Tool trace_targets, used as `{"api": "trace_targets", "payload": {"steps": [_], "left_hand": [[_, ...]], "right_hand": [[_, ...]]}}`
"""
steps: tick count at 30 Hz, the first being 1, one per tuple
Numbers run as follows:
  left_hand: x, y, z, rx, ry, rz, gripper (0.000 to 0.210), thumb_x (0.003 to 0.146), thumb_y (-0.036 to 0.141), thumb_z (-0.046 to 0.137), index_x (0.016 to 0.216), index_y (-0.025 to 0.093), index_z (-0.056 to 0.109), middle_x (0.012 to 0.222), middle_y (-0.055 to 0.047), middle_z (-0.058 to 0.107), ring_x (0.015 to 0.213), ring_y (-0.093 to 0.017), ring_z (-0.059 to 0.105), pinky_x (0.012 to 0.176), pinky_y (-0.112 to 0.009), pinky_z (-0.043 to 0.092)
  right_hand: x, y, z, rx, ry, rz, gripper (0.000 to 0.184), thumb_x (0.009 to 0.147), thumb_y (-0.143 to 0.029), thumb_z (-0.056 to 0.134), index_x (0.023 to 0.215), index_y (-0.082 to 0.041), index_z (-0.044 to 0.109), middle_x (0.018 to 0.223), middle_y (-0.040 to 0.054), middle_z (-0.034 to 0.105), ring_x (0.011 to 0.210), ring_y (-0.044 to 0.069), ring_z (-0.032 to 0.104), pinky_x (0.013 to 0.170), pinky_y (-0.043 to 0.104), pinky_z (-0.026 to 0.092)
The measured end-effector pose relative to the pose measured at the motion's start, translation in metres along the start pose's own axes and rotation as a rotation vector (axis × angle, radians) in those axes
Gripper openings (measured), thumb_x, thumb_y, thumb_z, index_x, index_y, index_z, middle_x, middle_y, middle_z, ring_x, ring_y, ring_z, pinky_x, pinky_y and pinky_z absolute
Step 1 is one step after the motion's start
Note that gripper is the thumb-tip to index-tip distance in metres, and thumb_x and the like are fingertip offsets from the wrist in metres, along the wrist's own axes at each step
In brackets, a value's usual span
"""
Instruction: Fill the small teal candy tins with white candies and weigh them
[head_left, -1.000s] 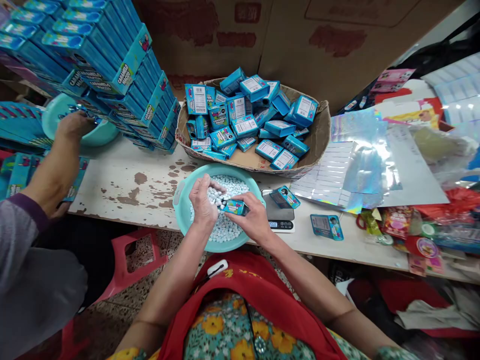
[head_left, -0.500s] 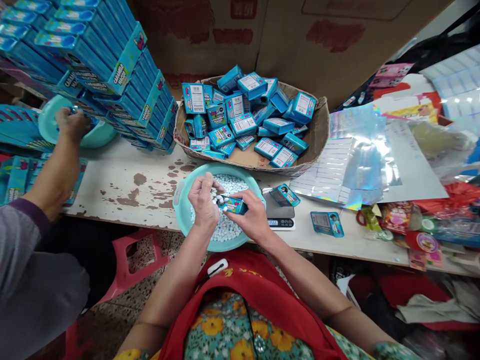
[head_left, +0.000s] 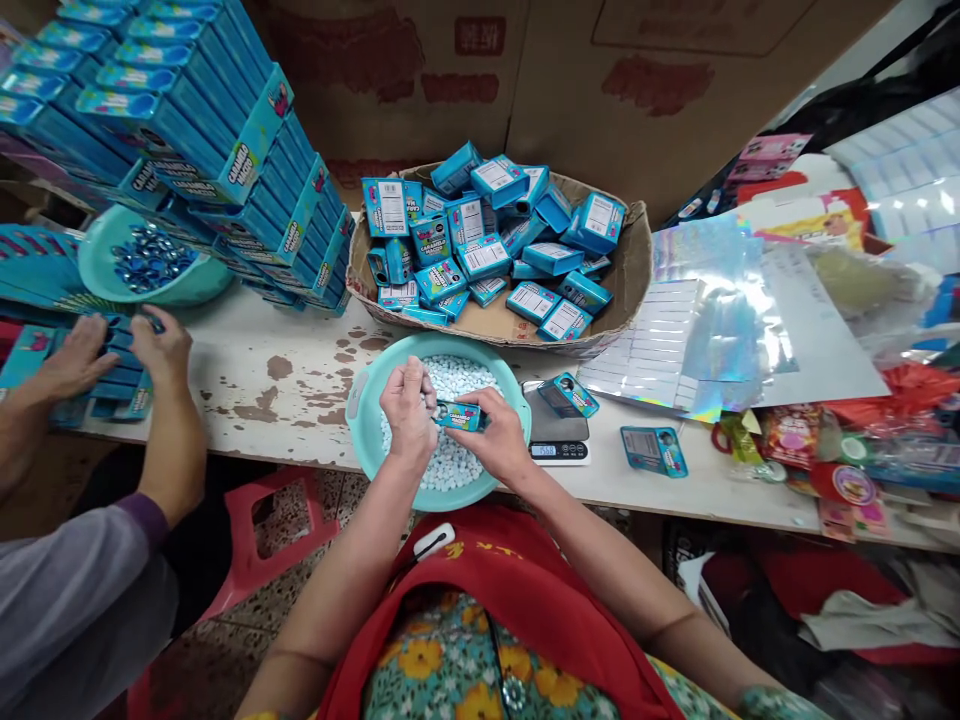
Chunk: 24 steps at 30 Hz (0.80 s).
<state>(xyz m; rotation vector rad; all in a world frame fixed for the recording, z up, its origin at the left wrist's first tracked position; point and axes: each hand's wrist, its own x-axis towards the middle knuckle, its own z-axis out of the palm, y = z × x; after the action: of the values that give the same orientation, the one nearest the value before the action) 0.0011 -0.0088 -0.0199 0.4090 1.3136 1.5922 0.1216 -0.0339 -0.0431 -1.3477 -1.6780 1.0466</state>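
Observation:
Over a turquoise basin of small white candies, my right hand grips a small blue candy box lying on its side. Its left end meets my left hand, whose fingers are curled in a loose fist around a few white candies, mostly hidden at the box's end. Just right of the basin stands a digital scale, with another blue box on its plate. Farther right, one more blue box lies flat on the table.
Behind the basin, a cut-down carton holds many blue boxes. Tall stacks of display boxes rise at left, beside a turquoise bowl of blue-wrapped sweets. A co-worker's hands work there. Shiny sheets cover the right side.
My left hand has closed further at the box's end, and fewer candies show there. The co-worker's hand has left the bowl for the blue boxes, where a second hand has appeared.

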Motion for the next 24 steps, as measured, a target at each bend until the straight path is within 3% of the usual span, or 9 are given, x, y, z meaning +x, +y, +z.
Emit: {"api": "trace_targets", "payload": {"steps": [4, 7, 9, 11, 15, 17, 20, 22, 24], "left_hand": [[0.002, 0.014, -0.001, -0.014, -0.042, -0.060, 0.035, 0.076, 0.046, 0.067, 0.070, 0.017, 0.049, 0.051, 0.007, 0.039, 0.038, -0.003, 0.032, 0.033, -0.015, 0.020], [0.011, 0.010, -0.012, 0.089, -0.050, -0.029, 0.034, 0.080, 0.050, 0.060, 0.074, 0.018, 0.049, 0.053, 0.007, 0.039, 0.039, -0.004, 0.033, 0.035, -0.016, 0.023], [0.021, -0.003, -0.027, 0.367, -0.084, 0.030, 0.034, 0.083, 0.053, 0.052, 0.076, 0.020, 0.051, 0.057, 0.005, 0.045, 0.045, -0.008, 0.042, 0.041, -0.018, 0.034], [0.033, -0.021, -0.044, 0.705, -0.204, 0.069, 0.031, 0.076, 0.051, 0.058, 0.075, 0.020, 0.056, 0.066, 0.000, 0.056, 0.062, -0.014, 0.055, 0.057, -0.025, 0.046], [0.045, -0.043, -0.059, 1.168, -0.455, 0.197, 0.027, 0.069, 0.043, 0.064, 0.085, 0.022, 0.066, 0.096, -0.008, 0.067, 0.097, -0.028, 0.058, 0.087, -0.040, 0.046], [0.043, -0.044, -0.049, 1.290, -0.499, 0.253, 0.030, 0.078, 0.043, 0.055, 0.095, 0.021, 0.066, 0.102, -0.008, 0.066, 0.094, -0.027, 0.060, 0.085, -0.039, 0.046], [0.035, -0.043, -0.009, 1.274, -0.575, 0.343, 0.027, 0.085, 0.038, 0.049, 0.097, 0.019, 0.065, 0.101, -0.007, 0.066, 0.084, -0.020, 0.062, 0.081, -0.034, 0.048], [0.027, -0.049, 0.025, 1.236, -0.724, 0.456, 0.024, 0.087, 0.032, 0.048, 0.101, 0.019, 0.063, 0.102, -0.006, 0.065, 0.086, -0.018, 0.061, 0.084, -0.032, 0.047], [0.019, -0.063, 0.060, 1.243, -0.961, 0.580, 0.027, 0.086, 0.026, 0.051, 0.111, 0.021, 0.060, 0.112, -0.007, 0.062, 0.100, -0.020, 0.058, 0.090, -0.033, 0.045]], "right_hand": [[-0.002, 0.003, -0.003, 0.133, 0.004, 0.054, 0.033, 0.066, -0.028, 0.079, 0.096, -0.023, 0.065, 0.092, 0.0022, 0.062, 0.089, 0.020, 0.059, 0.082, 0.034, 0.047], [-0.006, 0.003, -0.006, 0.228, 0.006, 0.080, 0.035, 0.064, -0.034, 0.080, 0.094, -0.023, 0.066, 0.092, 0.0021, 0.063, 0.090, 0.020, 0.060, 0.084, 0.034, 0.047], [-0.013, 0.002, -0.009, 0.276, -0.017, 0.093, 0.037, 0.063, -0.037, 0.081, 0.093, -0.022, 0.066, 0.091, 0.0017, 0.063, 0.089, 0.019, 0.060, 0.084, 0.034, 0.047], [-0.023, 0.001, -0.016, 0.315, -0.046, 0.098, 0.039, 0.062, -0.038, 0.082, 0.094, -0.022, 0.067, 0.090, 0.0010, 0.064, 0.088, 0.018, 0.061, 0.084, 0.032, 0.047], [-0.055, 0.003, -0.042, 0.355, -0.041, 0.115, 0.039, 0.062, -0.037, 0.082, 0.095, -0.023, 0.067, 0.092, 0.0012, 0.063, 0.089, 0.018, 0.060, 0.084, 0.032, 0.047], [-0.076, 0.009, -0.059, 0.360, 0.007, 0.165, 0.040, 0.062, -0.037, 0.083, 0.096, -0.023, 0.067, 0.094, 0.0018, 0.062, 0.089, 0.018, 0.060, 0.083, 0.032, 0.047], [-0.111, 0.024, -0.084, 0.320, 0.107, 0.288, 0.039, 0.063, -0.035, 0.082, 0.096, -0.023, 0.066, 0.095, 0.0026, 0.062, 0.089, 0.019, 0.060, 0.082, 0.033, 0.048], [-0.133, 0.036, -0.098, 0.271, 0.177, 0.364, 0.037, 0.064, -0.034, 0.081, 0.095, -0.023, 0.065, 0.095, 0.0028, 0.061, 0.089, 0.019, 0.059, 0.081, 0.034, 0.048], [-0.150, 0.047, -0.110, 0.222, 0.256, 0.428, 0.036, 0.064, -0.034, 0.081, 0.095, -0.023, 0.065, 0.094, 0.0028, 0.060, 0.089, 0.020, 0.059, 0.080, 0.034, 0.048]]}}
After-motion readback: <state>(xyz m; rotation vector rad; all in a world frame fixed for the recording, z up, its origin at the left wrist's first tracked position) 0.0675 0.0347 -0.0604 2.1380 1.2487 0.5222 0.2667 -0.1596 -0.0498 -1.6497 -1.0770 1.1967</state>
